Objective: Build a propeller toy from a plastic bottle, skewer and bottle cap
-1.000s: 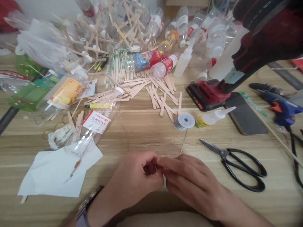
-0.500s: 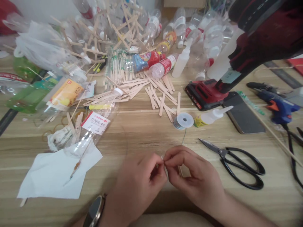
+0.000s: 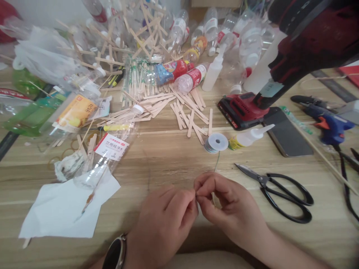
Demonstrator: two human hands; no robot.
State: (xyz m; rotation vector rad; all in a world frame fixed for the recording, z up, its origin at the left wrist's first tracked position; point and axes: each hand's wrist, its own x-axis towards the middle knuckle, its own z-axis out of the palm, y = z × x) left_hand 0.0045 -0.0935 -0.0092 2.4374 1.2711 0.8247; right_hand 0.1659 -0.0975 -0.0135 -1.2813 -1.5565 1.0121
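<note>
My left hand (image 3: 168, 216) is closed in a pinch at the front middle of the table; what its fingertips hold is hidden. Against them press the pinched fingertips of my right hand (image 3: 232, 209). A thin greenish thread (image 3: 217, 161) runs from a clear-flanged spool (image 3: 216, 142) down behind my right hand, and a bit of it shows inside the curl of those fingers. To the right lie black-handled scissors (image 3: 276, 192), open a little, blades pointing up and left. A faint thin line shows on the table above my left hand.
A cordless drill (image 3: 246, 106) stands at right, near a phone (image 3: 288, 130), a glue bottle (image 3: 251, 137) and a blue glue gun (image 3: 331, 123). Behind are wooden sticks (image 3: 159, 101) and plastic bottles (image 3: 193, 77). A labelled bottle (image 3: 112, 147) touches white paper (image 3: 64, 209) at left.
My left hand has turned a little, its fingers closing tighter against my right fingertips, so the whitish bit between them no longer shows. The whole view has shifted slightly.
</note>
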